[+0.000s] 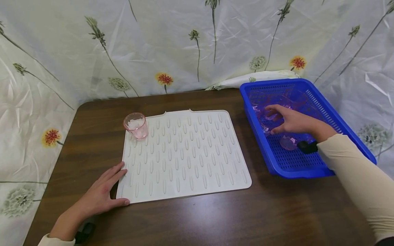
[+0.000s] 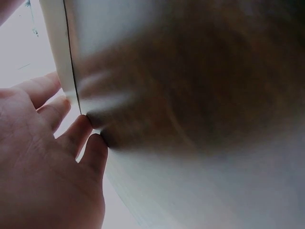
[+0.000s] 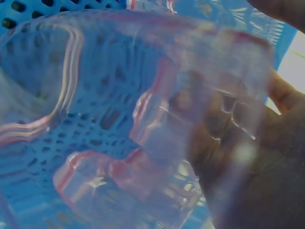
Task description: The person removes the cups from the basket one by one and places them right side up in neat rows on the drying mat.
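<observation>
In the head view, my left hand rests at the near left corner of a white ridged drying mat. Its fingertips touch the left edge and the thumb lies by the front edge, fingers spread. The left wrist view shows the fingertips at the mat's rim. My right hand reaches into a blue plastic basket, fingers bent and apart over several clear pink glasses. One pink glass lies below the palm. A large, blurred pink glass fills the right wrist view, overlapping part of the hand.
A pink glass cup stands upright on the mat's far left corner. The dark wooden table shows around the mat. A flowered plastic sheet hangs behind the table, bunched near the basket.
</observation>
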The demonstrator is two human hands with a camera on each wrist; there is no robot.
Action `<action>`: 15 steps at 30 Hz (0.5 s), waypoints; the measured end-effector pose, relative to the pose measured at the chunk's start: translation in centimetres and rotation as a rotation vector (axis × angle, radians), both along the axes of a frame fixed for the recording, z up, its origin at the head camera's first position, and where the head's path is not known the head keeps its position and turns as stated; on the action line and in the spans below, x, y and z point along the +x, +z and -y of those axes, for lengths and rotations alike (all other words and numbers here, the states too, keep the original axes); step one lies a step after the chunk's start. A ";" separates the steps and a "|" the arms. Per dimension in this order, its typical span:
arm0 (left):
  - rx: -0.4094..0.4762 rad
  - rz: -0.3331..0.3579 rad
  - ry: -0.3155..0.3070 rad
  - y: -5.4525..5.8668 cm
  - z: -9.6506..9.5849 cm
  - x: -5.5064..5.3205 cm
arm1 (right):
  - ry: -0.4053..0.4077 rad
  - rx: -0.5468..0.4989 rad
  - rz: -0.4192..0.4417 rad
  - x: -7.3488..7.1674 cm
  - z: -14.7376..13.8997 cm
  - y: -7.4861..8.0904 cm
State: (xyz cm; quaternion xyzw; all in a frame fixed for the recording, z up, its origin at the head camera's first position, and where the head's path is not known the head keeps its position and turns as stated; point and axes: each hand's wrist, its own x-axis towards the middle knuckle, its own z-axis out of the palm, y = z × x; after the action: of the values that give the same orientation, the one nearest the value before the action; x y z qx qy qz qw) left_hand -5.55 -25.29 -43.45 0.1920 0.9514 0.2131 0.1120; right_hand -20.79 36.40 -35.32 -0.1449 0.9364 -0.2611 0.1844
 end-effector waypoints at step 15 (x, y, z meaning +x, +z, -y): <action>0.001 -0.011 -0.006 -0.2 0.1 0.0 | 0.015 -0.035 0.053 -0.6 -0.1 -0.5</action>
State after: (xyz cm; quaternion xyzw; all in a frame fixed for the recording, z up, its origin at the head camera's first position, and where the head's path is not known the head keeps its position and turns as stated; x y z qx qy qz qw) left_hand -5.57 -25.36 -43.63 0.1962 0.9513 0.2122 0.1073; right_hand -21.36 36.47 -35.85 -0.1483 0.9253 -0.2798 0.2087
